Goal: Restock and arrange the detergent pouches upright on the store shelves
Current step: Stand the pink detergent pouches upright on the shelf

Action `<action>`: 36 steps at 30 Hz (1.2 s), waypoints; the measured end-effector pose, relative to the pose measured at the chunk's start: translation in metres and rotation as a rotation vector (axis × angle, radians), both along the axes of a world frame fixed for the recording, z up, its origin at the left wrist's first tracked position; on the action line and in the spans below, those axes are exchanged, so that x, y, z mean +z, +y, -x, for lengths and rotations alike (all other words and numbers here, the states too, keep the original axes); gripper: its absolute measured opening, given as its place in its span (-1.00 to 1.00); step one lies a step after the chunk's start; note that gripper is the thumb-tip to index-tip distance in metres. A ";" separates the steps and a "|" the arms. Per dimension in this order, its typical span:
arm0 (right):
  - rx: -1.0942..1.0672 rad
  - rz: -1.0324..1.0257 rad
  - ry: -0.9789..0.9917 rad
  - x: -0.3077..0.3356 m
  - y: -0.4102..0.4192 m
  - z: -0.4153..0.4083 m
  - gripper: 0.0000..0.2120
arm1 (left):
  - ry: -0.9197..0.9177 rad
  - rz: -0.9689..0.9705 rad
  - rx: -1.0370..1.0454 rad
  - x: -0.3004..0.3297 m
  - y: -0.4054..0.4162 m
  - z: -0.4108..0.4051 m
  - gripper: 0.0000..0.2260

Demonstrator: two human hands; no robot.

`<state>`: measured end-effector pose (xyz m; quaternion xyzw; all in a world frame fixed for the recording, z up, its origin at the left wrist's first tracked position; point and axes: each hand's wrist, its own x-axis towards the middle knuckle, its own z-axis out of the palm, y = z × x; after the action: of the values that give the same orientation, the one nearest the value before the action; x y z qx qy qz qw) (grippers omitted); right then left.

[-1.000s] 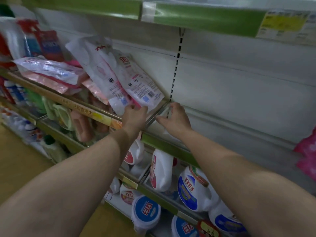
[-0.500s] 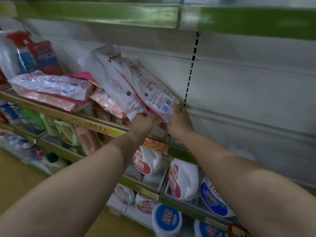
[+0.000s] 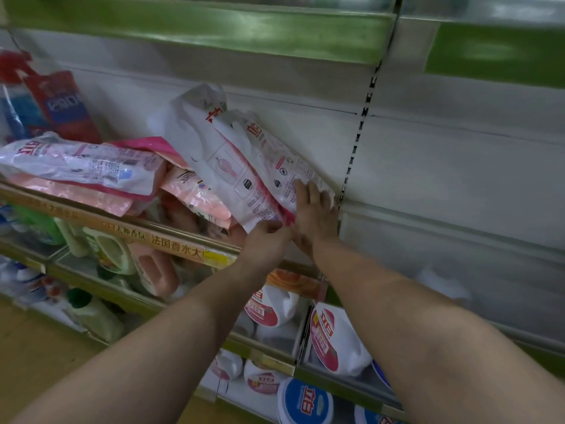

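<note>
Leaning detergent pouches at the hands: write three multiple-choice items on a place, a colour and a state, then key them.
1. Where does the right hand rest?
A. on the lower end of the leaning pouches
B. on a jug
C. on the floor

2. What colour is the strip on the shelf above?
A. blue
B. green
C. black

3. How does the pouch at far left lie?
A. upright
B. hanging
C. flat

Key: 1 A, its straight fingers lie on their print; 2 B, the strip is green; 3 C, it lies on its side atop the pile.
</note>
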<state>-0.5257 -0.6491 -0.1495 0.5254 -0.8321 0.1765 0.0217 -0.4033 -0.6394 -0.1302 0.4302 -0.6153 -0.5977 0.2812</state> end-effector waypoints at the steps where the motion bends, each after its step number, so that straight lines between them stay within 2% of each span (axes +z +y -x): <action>1: -0.001 0.004 0.013 -0.002 -0.001 0.001 -0.25 | 0.008 -0.001 -0.004 0.000 0.000 -0.001 -0.82; 6: 0.024 0.101 -0.005 -0.009 -0.001 0.014 -0.44 | 0.020 -0.032 -0.040 -0.005 -0.002 0.000 -0.87; 9: 0.079 0.271 -0.218 -0.001 0.017 0.026 -0.49 | -0.008 -0.069 -0.055 -0.011 -0.001 0.006 -0.94; 12: 0.064 0.436 -0.449 0.010 0.040 0.038 -0.58 | -0.035 -0.107 -0.071 -0.014 0.002 0.020 -0.57; 14: 0.022 0.502 -0.601 0.016 0.057 0.046 -0.63 | -0.022 -0.101 -0.080 -0.010 0.005 0.029 -0.47; 17: 0.007 0.541 -0.838 0.024 0.087 0.057 -0.71 | 0.040 -0.093 -0.072 -0.011 -0.002 0.047 -0.18; 18: 0.011 0.541 -0.932 0.025 0.097 0.062 -0.73 | 0.067 -0.109 -0.058 -0.016 -0.008 0.055 -0.17; 19: 0.013 0.546 -1.030 0.026 0.106 0.066 -0.73 | 0.107 -0.129 -0.048 -0.018 -0.011 0.062 -0.27; 22: 0.013 0.543 -1.235 0.019 0.129 0.083 -0.71 | 0.214 -0.182 -0.036 -0.003 0.000 0.074 -0.78; 24: 0.015 0.497 -1.296 0.013 0.140 0.090 -0.70 | 0.262 -0.193 -0.106 0.000 0.006 0.081 -0.94; 26: 0.016 0.462 -1.352 0.011 0.149 0.095 -0.68 | 0.307 -0.199 -0.211 -0.002 0.007 0.084 -0.84; 29: 0.009 0.454 -1.360 0.013 0.159 0.103 -0.68 | 0.333 -0.236 -0.310 -0.004 0.009 0.091 -0.80; 33: -0.045 0.562 -1.360 0.018 0.170 0.107 -0.74 | 0.328 -0.278 -0.359 -0.005 0.018 0.098 -0.76; 36: -0.129 0.632 -1.258 0.026 0.172 0.106 -0.53 | 0.342 -0.279 -0.351 -0.001 0.023 0.102 -0.75</action>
<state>-0.6314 -0.4773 -0.1237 0.2418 -0.6250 0.6782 -0.3014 -0.5051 -0.6165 -0.1310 0.2445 -0.5357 -0.7802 0.2111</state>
